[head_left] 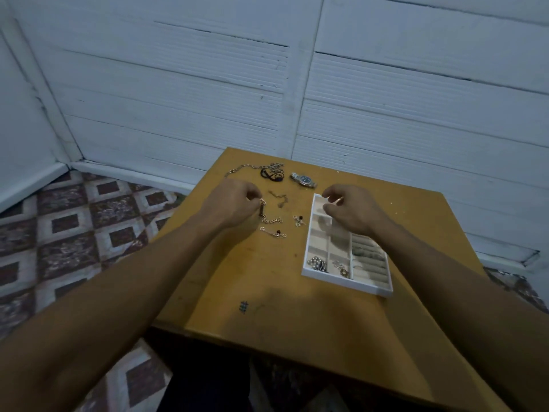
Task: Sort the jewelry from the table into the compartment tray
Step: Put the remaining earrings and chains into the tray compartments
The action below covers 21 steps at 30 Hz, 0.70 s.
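Observation:
My left hand (236, 205) pinches one end of a gold chain bracelet (269, 219) that trails down onto the wooden table (291, 316). My right hand (352, 211) hovers over the far end of the white compartment tray (344, 281), its fingers curled around a small gold ring (338, 201). Near compartments of the tray hold silver beads (318, 263) and a small silver piece (341, 268). Loose on the table lie a wristwatch (303, 179), a long chain (252, 168), a dark cord piece (271, 176), a thin chain (280, 199), an earring (298, 220) and a red-stone bracelet (274, 233).
The table stands against a white panelled wall (267, 84). Patterned floor tiles (68, 227) lie to the left. The tray's right column has grey ring rolls (370, 260). A pen mark (243, 307) is on the near tabletop.

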{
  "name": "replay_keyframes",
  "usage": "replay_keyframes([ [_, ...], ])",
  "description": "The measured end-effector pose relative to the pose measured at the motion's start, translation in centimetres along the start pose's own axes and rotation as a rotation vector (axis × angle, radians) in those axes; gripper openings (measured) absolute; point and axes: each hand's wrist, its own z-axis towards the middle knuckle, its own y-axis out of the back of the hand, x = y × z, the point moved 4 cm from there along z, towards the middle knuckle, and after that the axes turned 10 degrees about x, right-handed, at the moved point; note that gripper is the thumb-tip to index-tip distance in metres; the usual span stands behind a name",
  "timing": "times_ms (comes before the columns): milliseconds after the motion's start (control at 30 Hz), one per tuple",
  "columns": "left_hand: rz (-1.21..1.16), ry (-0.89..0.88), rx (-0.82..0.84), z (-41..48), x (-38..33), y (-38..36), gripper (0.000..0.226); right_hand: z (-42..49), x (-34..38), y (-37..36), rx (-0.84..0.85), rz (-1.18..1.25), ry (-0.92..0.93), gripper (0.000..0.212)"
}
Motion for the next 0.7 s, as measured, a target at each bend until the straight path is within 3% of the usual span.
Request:
replay_keyframes([
  [333,-0.050,0.097,-0.027,-3.0,5.8,1.4,0.028,4.4,7.4,-5.5,0.119,-0.067,0.014,0.019],
  [467,-0.070,0.104,-0.017,-3.2,6.6,1.1,0.028,4.7,8.2,-6.6,0.238,-0.117,-0.006,0.002],
  [700,-0.076,0.087,-0.009,-3.4,5.7,0.7,0.028,3.8,8.1,-7.9,0.412,-0.183,-0.032,0.009],
])
